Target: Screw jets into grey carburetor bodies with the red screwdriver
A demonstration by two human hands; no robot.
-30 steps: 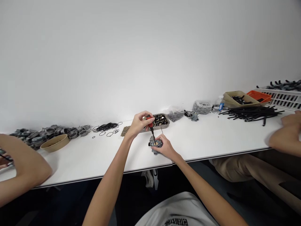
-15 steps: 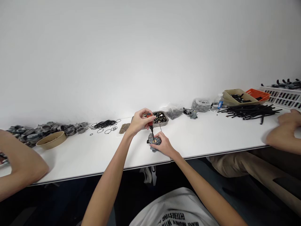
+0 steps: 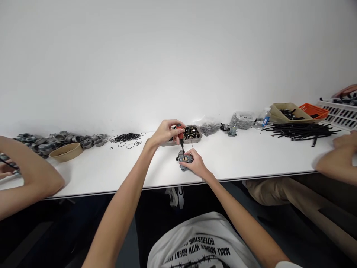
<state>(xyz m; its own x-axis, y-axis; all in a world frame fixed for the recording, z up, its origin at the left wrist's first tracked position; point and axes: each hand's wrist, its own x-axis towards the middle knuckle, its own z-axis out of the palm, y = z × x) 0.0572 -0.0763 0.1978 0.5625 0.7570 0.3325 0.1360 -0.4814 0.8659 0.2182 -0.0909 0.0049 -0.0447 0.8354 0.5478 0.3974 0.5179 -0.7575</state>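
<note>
My left hand (image 3: 169, 132) is wrapped round the red handle of a screwdriver (image 3: 180, 136), whose dark shaft points down. The shaft's tip meets a small grey metal part (image 3: 184, 166) with a round, light-coloured centre, resting on the white table (image 3: 122, 167). My right hand (image 3: 196, 163) grips that metal part from its right side, fingers at the top and thumb in front. Just behind my hands stands a metal tray (image 3: 197, 140) of small black and brass-coloured pieces, partly hidden by my left hand.
Grey metal parts (image 3: 64, 137), a tan bowl (image 3: 67, 152) and black rings (image 3: 125, 137) lie left. Bagged pieces (image 3: 242, 120), a bottle (image 3: 266, 117), black tubes (image 3: 301, 132), bins (image 3: 291, 113) and a white basket (image 3: 341, 114) lie right. Other people's arms (image 3: 39, 175) (image 3: 338, 158) flank me.
The view has shifted, so the table sits slightly higher in it. My hands keep their holds on the screwdriver and metal part. At far left, the other person's hand shows more.
</note>
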